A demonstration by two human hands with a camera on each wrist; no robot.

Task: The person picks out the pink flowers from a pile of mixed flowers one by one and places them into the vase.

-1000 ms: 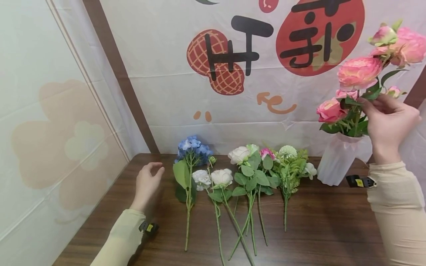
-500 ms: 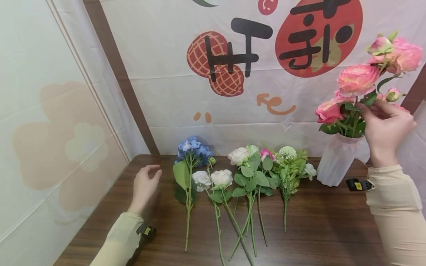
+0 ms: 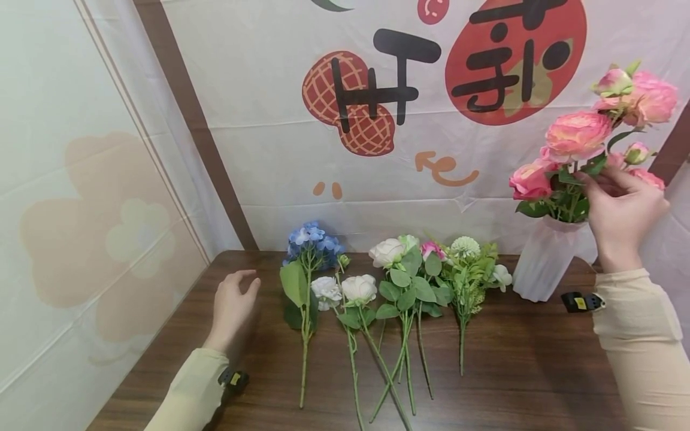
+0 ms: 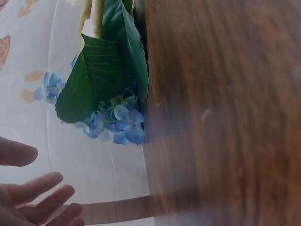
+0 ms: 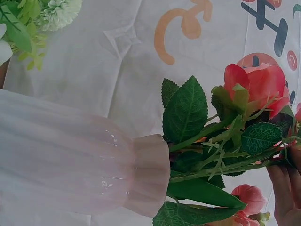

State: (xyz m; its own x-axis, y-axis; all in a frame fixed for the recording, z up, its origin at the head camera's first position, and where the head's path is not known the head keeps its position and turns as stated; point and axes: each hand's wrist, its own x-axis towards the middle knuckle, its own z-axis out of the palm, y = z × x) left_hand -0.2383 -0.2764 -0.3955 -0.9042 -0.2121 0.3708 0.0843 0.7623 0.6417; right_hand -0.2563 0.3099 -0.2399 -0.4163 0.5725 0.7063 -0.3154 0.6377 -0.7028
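At the right in the head view, my right hand (image 3: 625, 218) pinches the stem of a pink peony spray (image 3: 579, 134) above a pale, ribbed vase (image 3: 543, 263). The right wrist view shows green stems (image 5: 221, 170) running into the frilled vase mouth (image 5: 151, 174); the stem ends inside cannot be seen. More pink blooms (image 3: 530, 179) stand in the same vase. My left hand (image 3: 233, 308) hovers at the table's left side, holding nothing, its fingers loosely bent. Nearest to it lies a blue hydrangea (image 3: 312, 242) with broad green leaves (image 4: 89, 80).
White roses (image 3: 359, 289), a deep pink bloom (image 3: 433, 250) and a leafy green sprig with a pale pompom flower (image 3: 466, 246) lie in a row on the brown wooden table (image 3: 501, 371). Several stems cross toward the front. A printed cloth backdrop (image 3: 259, 173) hangs behind.
My right hand has come down a little, lowering the pink peony spray toward the vase. My left hand has drifted slightly left and down. The flowers on the table stay put.
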